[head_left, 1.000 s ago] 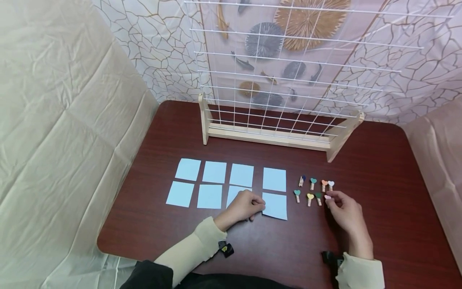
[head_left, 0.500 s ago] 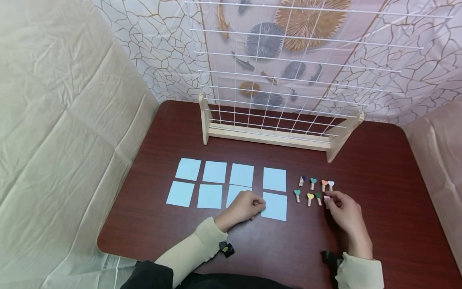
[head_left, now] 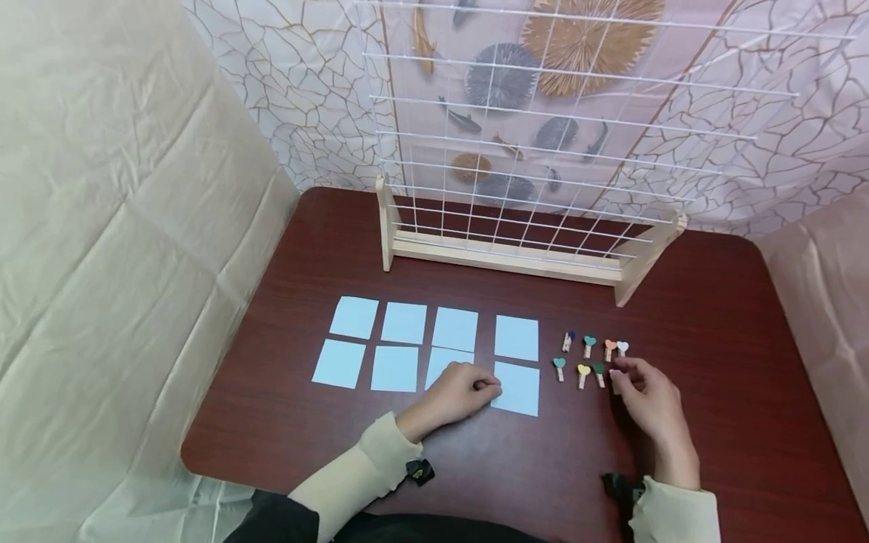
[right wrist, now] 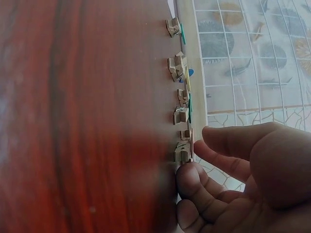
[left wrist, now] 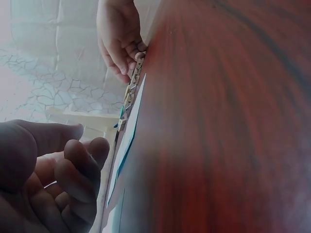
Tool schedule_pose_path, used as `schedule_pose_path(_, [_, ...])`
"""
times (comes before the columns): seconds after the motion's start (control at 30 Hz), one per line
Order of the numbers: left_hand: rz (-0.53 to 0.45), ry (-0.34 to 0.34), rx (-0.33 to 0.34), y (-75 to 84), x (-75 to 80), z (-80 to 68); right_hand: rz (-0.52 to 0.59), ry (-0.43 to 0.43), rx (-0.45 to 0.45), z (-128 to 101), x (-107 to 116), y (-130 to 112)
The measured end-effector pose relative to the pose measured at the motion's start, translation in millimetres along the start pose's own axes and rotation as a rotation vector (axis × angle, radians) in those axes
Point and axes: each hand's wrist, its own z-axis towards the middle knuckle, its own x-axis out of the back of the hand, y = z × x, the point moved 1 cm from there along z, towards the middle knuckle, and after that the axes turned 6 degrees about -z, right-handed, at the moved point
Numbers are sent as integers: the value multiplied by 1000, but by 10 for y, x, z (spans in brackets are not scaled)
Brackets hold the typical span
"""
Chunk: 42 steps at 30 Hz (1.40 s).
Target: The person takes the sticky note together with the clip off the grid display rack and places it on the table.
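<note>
Pinching the pink heart clothespin in right hand, left hand nipping blue paper square; risks nudging the green heart clothespin just beside.

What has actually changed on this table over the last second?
Very little. The left hand pulled the near right blue paper square slightly towards the person while pinching its corner. The right hand kept its fingertips on the pink heart clothespin, which has not left the table. The other paper squares, the remaining heart clothespins and the wire grid stand stayed put.
</note>
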Motion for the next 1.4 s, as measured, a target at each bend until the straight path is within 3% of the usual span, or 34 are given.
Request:
schedule_pose_path(0.23, [-29,13,-32,14,66,-30,2,-3,-12,2,-13,-4])
schedule_pose_path(0.63, [-134,55,-23,36,148,-97,3,28,18,20,-9,-3])
schedule_pose_path(0.77, [-124,84,-46,36,213,-129,2,29,16,21,-2,-9])
schedule_pose_path(1.2, [40,352,-115,-130,799,-349,-1,17,-13,18,53,32])
schedule_pose_path(1.4, [142,451,-78,-216,1090,-436,-16,60,28,73,134,47])
